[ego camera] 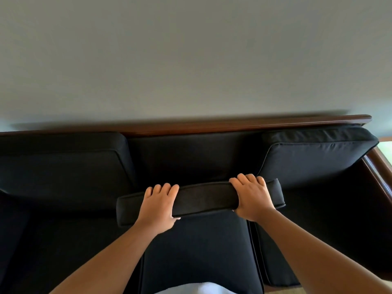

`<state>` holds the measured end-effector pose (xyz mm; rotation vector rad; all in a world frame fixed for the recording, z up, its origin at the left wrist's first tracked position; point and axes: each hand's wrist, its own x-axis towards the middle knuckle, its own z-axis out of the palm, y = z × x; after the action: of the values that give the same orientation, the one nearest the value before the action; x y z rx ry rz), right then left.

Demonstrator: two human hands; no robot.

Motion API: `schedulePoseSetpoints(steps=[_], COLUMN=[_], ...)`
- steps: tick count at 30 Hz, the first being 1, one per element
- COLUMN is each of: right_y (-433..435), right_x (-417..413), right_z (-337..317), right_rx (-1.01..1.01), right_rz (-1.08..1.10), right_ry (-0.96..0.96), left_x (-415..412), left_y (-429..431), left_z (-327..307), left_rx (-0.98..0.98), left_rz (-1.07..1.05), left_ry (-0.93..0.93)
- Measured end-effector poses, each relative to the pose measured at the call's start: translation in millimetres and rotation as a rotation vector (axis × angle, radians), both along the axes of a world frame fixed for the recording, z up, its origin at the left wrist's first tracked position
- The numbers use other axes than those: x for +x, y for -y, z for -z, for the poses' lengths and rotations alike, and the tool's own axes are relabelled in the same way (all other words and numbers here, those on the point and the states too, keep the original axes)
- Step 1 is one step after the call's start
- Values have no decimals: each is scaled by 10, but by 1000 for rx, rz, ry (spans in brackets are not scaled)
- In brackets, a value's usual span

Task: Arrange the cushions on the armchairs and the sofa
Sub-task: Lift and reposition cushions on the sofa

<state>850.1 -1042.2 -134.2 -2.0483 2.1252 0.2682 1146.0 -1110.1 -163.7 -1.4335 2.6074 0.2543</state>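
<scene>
While both hands are clenched over the top edge of the same black cushion, the left hand and the right hand grasp it with fingers curled over the far side and thumbs tucked under the near side, each a little in from its end. The cushion is held up in front of the sofa, straight ahead of the person and over the middle seat. Its long axis runs from left to right, almost parallel to the wooden top rail, with the right end slightly farther away and higher than the left. The dark panel below the hands looks like the cushion's front face hanging down, though black on black makes that hard to confirm. Behind it, the left back cushion and the right back cushion lean against the backrest, and between them is an open middle slot showing only the flat black backrest. That slot lies directly beyond the held cushion, so the coming move is probably a push forward and down, squaring off the slight skew so that both ends seat evenly; the right hand is already nearer the backrest. No brand, label or writing can be read anywhere, either on the fabric, the wood or the plain wall above.
</scene>
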Motion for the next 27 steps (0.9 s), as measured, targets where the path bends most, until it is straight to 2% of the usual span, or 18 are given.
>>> schedulePoseSetpoints(steps=[4,8,15,21,27], right_y=[27,-69,560,1257,1757], right_x=[174,171,57,91,-140], right_z=[227,453,466,517,538], right_rx=[126,210,125,23,132], right_rz=[13,98,154,327,265], right_ry=[-22,-7,30,93,105], left_x=[5,-60,-173,-413,-540], left_y=[-12,-51,578,1069,1590], left_z=[168,325,353,349,380], left_rx=[70,143,113,106,203], left_rz=[-19,25,26,-216,-215], left_ry=[108,133,110,73,86])
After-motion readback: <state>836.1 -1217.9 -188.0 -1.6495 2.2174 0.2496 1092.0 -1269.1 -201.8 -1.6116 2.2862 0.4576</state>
